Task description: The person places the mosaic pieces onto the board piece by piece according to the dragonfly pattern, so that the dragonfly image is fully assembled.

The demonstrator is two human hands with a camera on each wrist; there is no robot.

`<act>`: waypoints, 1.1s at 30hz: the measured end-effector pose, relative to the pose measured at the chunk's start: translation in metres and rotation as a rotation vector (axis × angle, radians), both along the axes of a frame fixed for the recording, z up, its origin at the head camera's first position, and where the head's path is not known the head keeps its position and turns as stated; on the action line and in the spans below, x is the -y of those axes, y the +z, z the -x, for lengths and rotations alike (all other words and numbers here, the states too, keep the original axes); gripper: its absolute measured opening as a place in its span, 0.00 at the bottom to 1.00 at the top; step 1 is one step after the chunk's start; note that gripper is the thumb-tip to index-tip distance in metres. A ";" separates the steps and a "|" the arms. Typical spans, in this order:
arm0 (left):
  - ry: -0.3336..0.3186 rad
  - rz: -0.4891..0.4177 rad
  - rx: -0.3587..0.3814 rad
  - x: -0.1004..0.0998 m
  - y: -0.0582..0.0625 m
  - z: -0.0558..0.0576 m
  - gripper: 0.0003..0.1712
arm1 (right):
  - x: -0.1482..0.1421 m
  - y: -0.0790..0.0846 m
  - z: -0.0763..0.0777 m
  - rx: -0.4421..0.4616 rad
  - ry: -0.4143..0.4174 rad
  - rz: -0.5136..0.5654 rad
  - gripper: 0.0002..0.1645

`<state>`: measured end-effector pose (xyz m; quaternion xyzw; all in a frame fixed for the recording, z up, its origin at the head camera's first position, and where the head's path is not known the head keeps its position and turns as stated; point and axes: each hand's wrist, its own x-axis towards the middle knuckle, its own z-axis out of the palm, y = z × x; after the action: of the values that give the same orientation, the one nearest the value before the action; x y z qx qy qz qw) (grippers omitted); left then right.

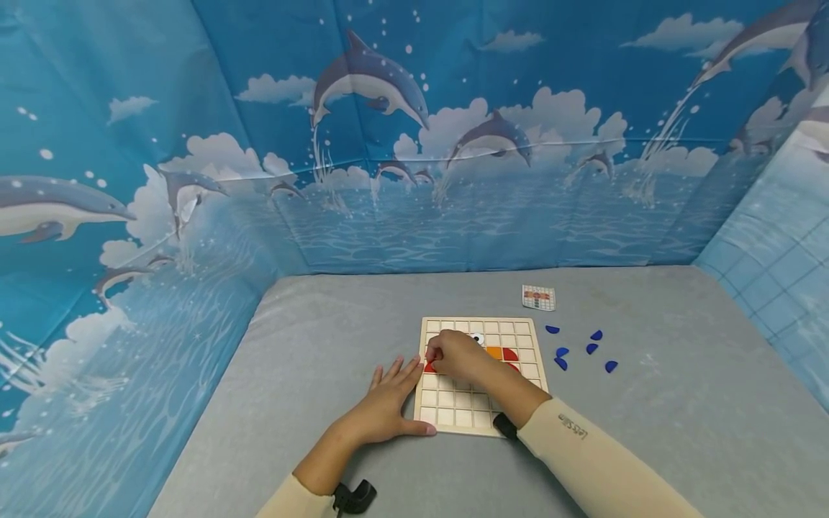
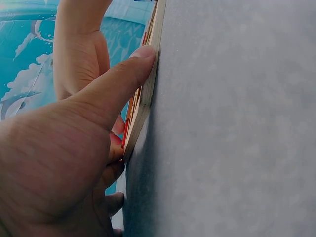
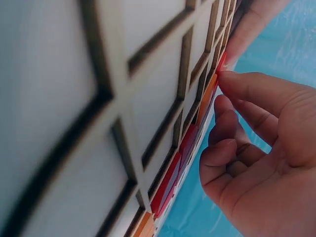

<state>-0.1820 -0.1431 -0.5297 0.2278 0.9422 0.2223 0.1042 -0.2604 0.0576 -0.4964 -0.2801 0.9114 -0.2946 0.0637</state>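
Observation:
A wooden grid board [image 1: 447,416] lies on the grey table. My left hand [image 1: 386,406] rests at its left edge with fingers spread, the thumb on the near left corner. Over the board's left side, my right hand [image 1: 458,355] has its fingers curled, with thumb and fingertips at a red tile [image 1: 429,367]. The right wrist view shows the thumb touching that red tile [image 3: 222,61]. An orange tile [image 1: 494,352] and a red quarter-round tile [image 1: 510,354] sit in the grid. Beyond the right hand is a white eye tile [image 1: 478,337]. The right hand and forearm hide the board's middle.
Several blue half-round pieces [image 1: 592,349] lie loose to the right of the board. A small pattern card [image 1: 539,297] lies past the board's far right corner. A dolphin-printed curtain [image 1: 414,216] hangs around the table's back and sides.

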 end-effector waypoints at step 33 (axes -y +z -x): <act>0.038 0.006 0.007 -0.005 0.001 0.001 0.66 | -0.138 0.043 -0.001 0.094 -0.282 0.342 0.15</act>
<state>-0.1828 -0.1376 -0.5290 0.2087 0.9467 0.2224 0.1039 -0.2598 0.1953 -0.4531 -0.1427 0.8745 -0.4634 0.0157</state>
